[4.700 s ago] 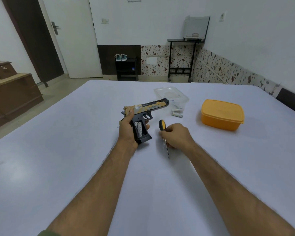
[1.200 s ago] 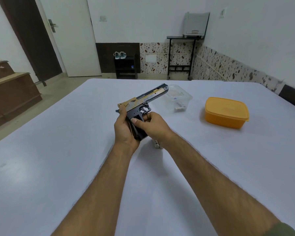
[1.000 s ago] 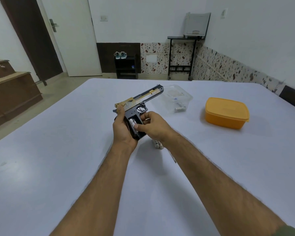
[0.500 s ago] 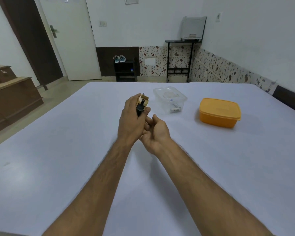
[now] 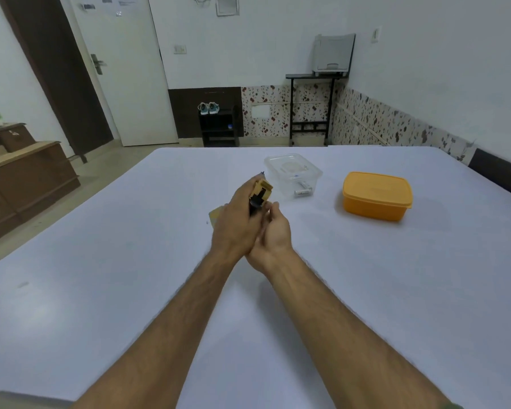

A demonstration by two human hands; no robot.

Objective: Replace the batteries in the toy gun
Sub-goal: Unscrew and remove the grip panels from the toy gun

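1. Fingers of the left hand [image 5: 233,222] are curled round the toy gun [image 5: 260,193], which stands tilted above the table [image 5: 101,261], muzzle pointing away; only its tan rear and a strip of black grip show past the knuckles.
2. Right hand [image 5: 273,231]: palm turned up, heel touching the left wrist, fingers loosely bent just under the grip; whether they hold anything cannot be told.
3. Writing: none legible on any item.
4. Clear plastic box [image 5: 292,172], beyond the fingertips to the right: holds batteries [image 5: 303,191] against its near wall.
5. Orange box [image 5: 376,196], lid on, farther right of the fingers; contents hidden.
6. Both forearms are bare and converge toward the table's middle.
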